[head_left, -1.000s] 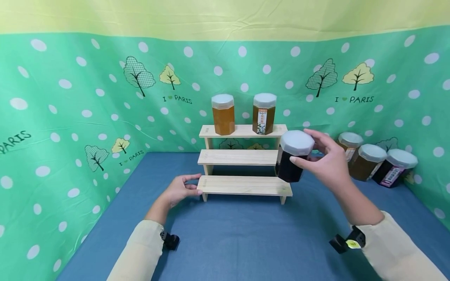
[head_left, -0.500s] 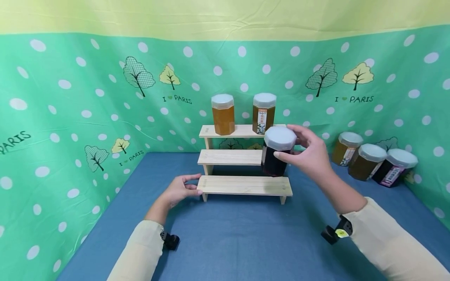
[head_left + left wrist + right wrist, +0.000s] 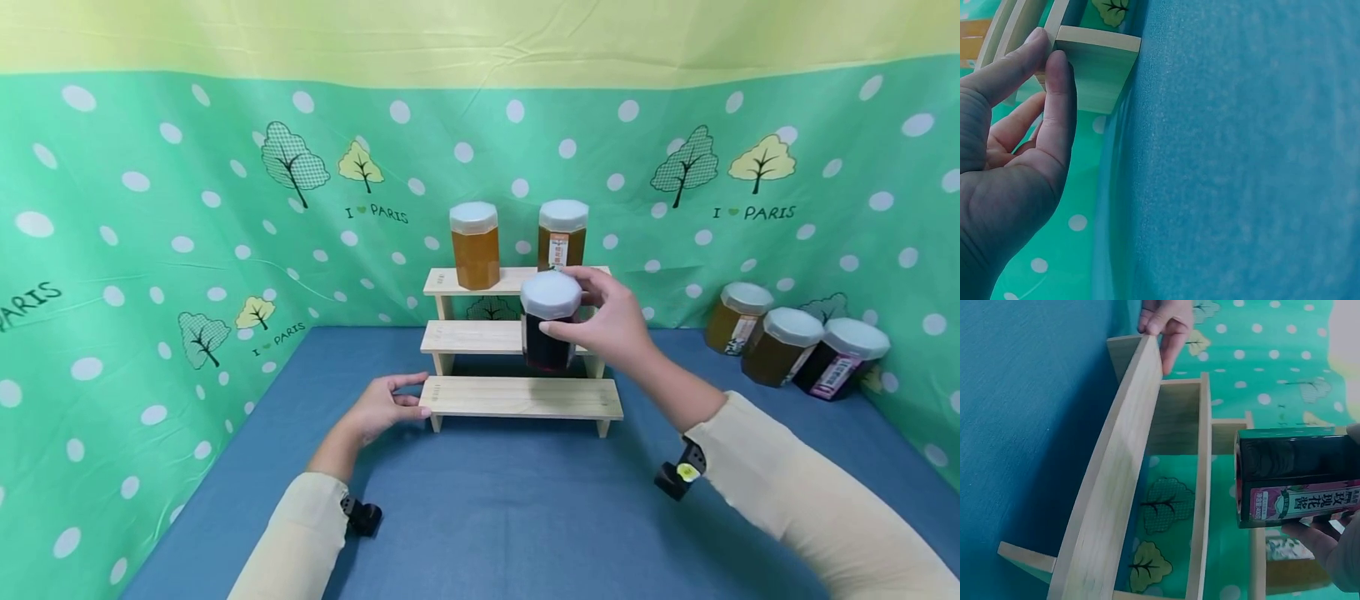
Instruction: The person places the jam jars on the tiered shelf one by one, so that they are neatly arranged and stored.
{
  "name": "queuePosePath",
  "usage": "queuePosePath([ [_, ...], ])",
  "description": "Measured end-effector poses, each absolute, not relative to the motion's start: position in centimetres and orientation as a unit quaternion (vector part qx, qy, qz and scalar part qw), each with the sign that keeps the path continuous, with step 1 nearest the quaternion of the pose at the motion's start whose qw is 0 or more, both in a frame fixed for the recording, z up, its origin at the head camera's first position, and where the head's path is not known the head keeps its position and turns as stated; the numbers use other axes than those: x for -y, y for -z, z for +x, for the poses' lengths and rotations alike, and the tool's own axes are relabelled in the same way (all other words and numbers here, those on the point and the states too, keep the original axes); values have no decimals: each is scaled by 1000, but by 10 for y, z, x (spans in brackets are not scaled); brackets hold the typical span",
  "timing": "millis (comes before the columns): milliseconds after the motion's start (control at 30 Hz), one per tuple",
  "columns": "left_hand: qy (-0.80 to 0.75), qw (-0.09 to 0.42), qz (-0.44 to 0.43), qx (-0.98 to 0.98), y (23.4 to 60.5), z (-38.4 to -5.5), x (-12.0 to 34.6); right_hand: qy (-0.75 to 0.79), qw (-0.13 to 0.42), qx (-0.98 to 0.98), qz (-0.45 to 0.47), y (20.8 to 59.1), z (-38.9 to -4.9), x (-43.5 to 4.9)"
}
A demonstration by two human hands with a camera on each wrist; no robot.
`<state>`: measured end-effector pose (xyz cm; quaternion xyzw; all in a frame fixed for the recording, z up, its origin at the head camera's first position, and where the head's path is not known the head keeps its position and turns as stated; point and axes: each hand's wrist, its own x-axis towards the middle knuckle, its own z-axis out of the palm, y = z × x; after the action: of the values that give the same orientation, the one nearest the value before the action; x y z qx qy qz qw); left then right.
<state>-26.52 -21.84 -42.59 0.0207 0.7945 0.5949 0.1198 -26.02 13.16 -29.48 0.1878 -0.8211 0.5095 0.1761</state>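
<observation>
My right hand (image 3: pixel 611 321) grips a dark jar with a white lid (image 3: pixel 550 321) near its top, thumb in front. In the head view the jar overlaps the middle shelf of a three-step wooden display stand (image 3: pixel 480 396). A pink label shows on the jar (image 3: pixel 1297 481) in the right wrist view, its base clear of the shelves. My left hand (image 3: pixel 382 408) pinches the left end of the lowest shelf between thumb and fingers. On the top shelf stand an amber jar (image 3: pixel 476 250) and a labelled brown jar (image 3: pixel 562 233), the latter partly hidden by the held jar.
At the right of the blue cloth (image 3: pixel 480 500) three more lidded jars stand together: a light brown one (image 3: pixel 731 325), a brown one (image 3: pixel 776 354) and a dark one with a purple label (image 3: pixel 836 367). A green dotted curtain (image 3: pixel 225 183) hangs behind and at the sides.
My right hand has carried the dark jar leftward, from the stand's right end to in front of its middle shelf. My left hand has stayed at the lowest shelf.
</observation>
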Motion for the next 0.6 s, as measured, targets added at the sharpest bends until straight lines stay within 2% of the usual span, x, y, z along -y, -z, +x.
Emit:
queuePosePath([
  [333,-602,126,30,-788,426,-266,218,-522,155,817,189,291,-272,-105],
  [600,-596,120,27,-793,427,-266,218,-534,117,818,178,296,-282,-85],
])
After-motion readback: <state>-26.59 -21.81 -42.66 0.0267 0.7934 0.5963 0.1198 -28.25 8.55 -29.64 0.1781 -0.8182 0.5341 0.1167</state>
